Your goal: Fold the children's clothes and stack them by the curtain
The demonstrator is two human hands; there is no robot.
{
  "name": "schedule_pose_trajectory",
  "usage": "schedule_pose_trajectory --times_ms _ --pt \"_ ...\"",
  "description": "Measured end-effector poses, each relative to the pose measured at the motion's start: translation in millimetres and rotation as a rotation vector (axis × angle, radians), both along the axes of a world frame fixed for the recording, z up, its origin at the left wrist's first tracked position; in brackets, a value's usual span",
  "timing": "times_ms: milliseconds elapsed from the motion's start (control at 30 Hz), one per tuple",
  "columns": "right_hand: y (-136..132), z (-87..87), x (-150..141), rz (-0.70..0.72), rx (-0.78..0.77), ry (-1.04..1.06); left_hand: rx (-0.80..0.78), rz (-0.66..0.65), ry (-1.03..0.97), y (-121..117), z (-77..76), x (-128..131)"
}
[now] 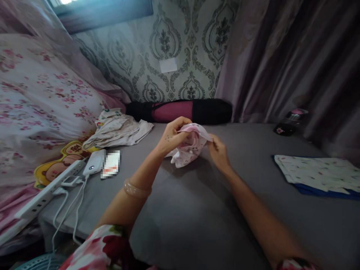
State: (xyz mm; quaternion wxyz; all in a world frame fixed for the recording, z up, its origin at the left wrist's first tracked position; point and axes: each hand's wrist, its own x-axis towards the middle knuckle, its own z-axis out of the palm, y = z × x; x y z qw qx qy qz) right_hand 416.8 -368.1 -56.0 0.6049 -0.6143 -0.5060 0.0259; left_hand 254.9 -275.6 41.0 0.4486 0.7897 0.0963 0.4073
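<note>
Between my hands hangs a bunched pink and white cloth garment [189,150] with small dark prints, held up just over the grey bed surface. My left hand [176,137], with a bracelet [137,189] on the forearm, grips its upper left edge, the thumb on the fabric and some fingers hidden behind it. Its right edge is pinched by my right hand [218,150], pulling the rim of an opening outward. The garment's exact kind does not show.
At left lie a crumpled pile of light clothes [118,129], a white power strip [53,187], a power bank [95,163] with cables and a yellow cartoon item [56,168]. Folded clothing [317,172] and a dark bottle [289,123] are at right. A long black-and-maroon bag [174,111] lies against the wall.
</note>
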Motion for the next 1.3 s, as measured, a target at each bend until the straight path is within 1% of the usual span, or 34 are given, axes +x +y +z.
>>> schedule_pose_trajectory --times_ms 67,133,200,300,400,500,600,733,833,900,933,1067,1133,1233,1300 --pt "-7 12.6 13 -0.074 0.021 0.053 0.036 0.045 0.011 9 3.9 -2" --pt "-17 26.5 24 -0.172 0.047 0.045 0.055 0.046 0.042 18 3.5 -2" --pt "-27 40.7 31 -0.246 0.076 0.004 0.054 0.008 0.08 25 -0.9 0" --pt "-43 58.5 34 -0.299 0.062 -0.045 0.044 -0.037 0.116 31 -11.3 7" --pt "-54 67.9 36 -0.322 0.002 -0.05 0.05 -0.05 0.142 30 -20.6 15" --pt "-59 67.5 43 -0.295 -0.069 -0.008 0.01 -0.087 0.183 26 -27.7 22" --pt "-60 61.1 56 -0.257 -0.169 -0.002 -0.065 -0.11 0.246 20 -33.9 27" --pt "-61 52.4 71 -0.252 -0.284 -0.074 -0.096 -0.129 0.246 15 -42.1 34" --pt "-61 49.8 72 -0.24 -0.335 -0.176 -0.119 -0.183 0.211 13 -48.5 42" --pt "-61 50.5 67 -0.202 -0.343 -0.244 -0.155 -0.226 0.211 10 -52.5 47" --pt "-60 51.4 63 -0.16 -0.347 -0.263 -0.176 -0.241 0.218 8 -54.4 50" --pt "-56 54.7 46 0.101 -0.387 -0.226 -0.256 -0.254 0.264 2 -59.9 59" --pt "-54 54.4 42 0.207 -0.396 -0.212 -0.296 -0.27 0.274 -1 -61.8 62" --pt "-52 50.6 40 0.3 -0.417 -0.24 -0.333 -0.31 0.301 -3 -64.4 64" --pt "-51 46.5 43 0.308 -0.454 -0.246 -0.332 -0.304 0.313 -4 -67.1 66"
